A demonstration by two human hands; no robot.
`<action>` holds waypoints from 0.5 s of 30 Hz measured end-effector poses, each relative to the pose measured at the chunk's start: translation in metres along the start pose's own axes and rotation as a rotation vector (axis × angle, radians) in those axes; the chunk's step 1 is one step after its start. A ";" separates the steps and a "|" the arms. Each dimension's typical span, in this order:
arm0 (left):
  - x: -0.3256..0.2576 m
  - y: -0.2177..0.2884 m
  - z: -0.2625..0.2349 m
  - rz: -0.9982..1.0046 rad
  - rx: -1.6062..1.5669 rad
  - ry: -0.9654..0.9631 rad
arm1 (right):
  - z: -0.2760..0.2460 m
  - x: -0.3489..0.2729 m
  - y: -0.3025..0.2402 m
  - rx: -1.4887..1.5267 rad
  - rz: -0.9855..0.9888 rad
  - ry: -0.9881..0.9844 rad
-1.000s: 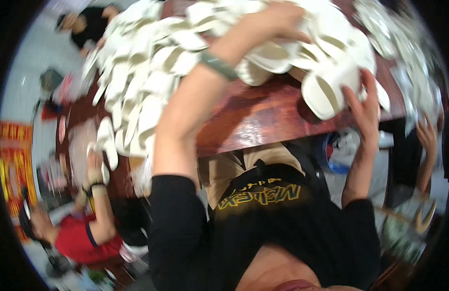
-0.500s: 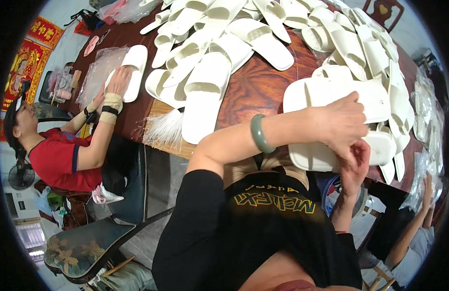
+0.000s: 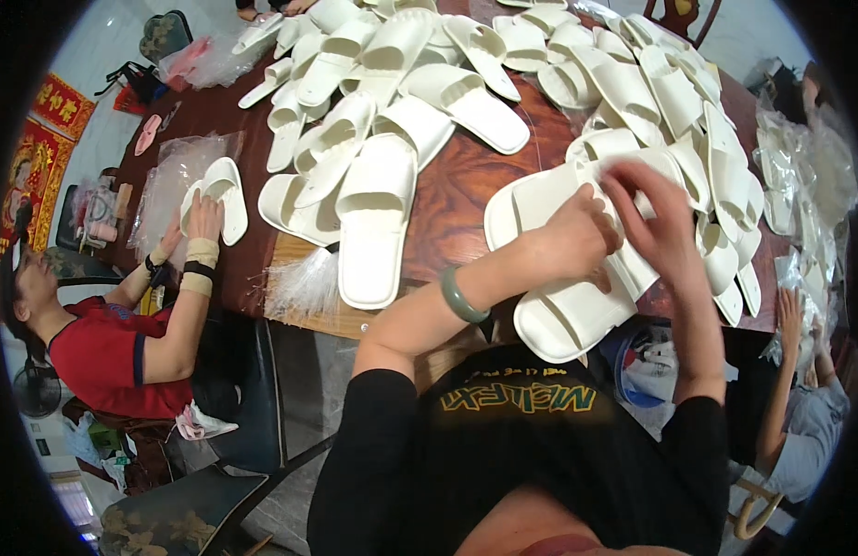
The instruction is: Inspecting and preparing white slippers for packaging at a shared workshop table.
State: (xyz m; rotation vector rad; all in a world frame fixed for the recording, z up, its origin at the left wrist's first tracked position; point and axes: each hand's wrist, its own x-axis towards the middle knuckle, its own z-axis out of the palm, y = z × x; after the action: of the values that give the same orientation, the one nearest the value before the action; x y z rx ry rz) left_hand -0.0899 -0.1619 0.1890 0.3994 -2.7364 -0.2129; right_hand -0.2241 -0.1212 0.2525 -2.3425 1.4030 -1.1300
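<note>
A pair of white slippers lies in front of me at the table's edge: the upper slipper (image 3: 521, 206) and the lower slipper (image 3: 563, 320), side by side with toes to the right. Over them is my left hand (image 3: 577, 233), a green bangle on its wrist, its fingers curled together above the straps; whatever they grip is too small to make out. My right hand (image 3: 659, 221) hovers over the toe end of the pair, fingers smeared by motion. A bundle of thin clear plastic strands (image 3: 304, 285) rests at the table edge to the left, beside a loose white slipper (image 3: 371, 250).
A big heap of white slippers (image 3: 475, 107) covers the far part of the brown wooden table (image 3: 475, 218). At left, a person in red (image 3: 123, 347) handles slippers on a plastic bag (image 3: 174, 176). Another person's hand (image 3: 788, 320) touches plastic-wrapped slippers at right. A blue bin (image 3: 623, 371) stands below.
The slipper pair has tilted and shifted left and nearer to me. My hands have come apart; the right has swung up above the slippers. My view has shifted slightly.
</note>
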 end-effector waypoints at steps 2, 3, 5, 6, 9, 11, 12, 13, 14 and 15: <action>0.006 0.005 0.000 -0.163 0.002 -0.281 | 0.031 0.065 0.028 -0.003 -0.041 -0.194; 0.004 0.004 -0.003 -0.114 0.041 -0.213 | 0.046 0.089 0.040 -0.134 -0.127 -0.199; 0.003 0.006 -0.008 -0.062 0.077 -0.162 | 0.078 0.128 0.072 -0.220 -0.065 -0.328; 0.002 0.005 -0.011 -0.057 0.068 -0.180 | 0.091 0.142 0.087 -0.208 0.129 -0.456; -0.004 0.009 -0.018 -0.025 0.098 -0.138 | 0.117 0.160 0.116 -0.100 0.313 -0.600; -0.003 0.012 -0.022 -0.059 0.173 -0.185 | 0.124 0.156 0.122 0.058 0.456 -0.588; -0.002 0.015 -0.023 -0.058 0.183 -0.289 | 0.128 0.156 0.120 0.036 0.387 -0.541; 0.002 0.016 -0.025 -0.048 0.198 -0.417 | 0.127 0.151 0.119 0.015 0.376 -0.504; 0.003 0.014 -0.027 -0.057 0.214 -0.503 | 0.130 0.155 0.115 -0.078 0.191 -0.430; 0.008 0.015 -0.028 -0.017 0.235 -0.581 | 0.123 0.147 0.116 0.043 0.150 -0.326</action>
State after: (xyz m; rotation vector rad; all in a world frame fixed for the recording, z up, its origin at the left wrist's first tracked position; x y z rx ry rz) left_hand -0.0905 -0.1526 0.2202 0.4847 -3.3472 -0.0047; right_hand -0.1789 -0.3297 0.1844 -2.2231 1.3888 -0.6927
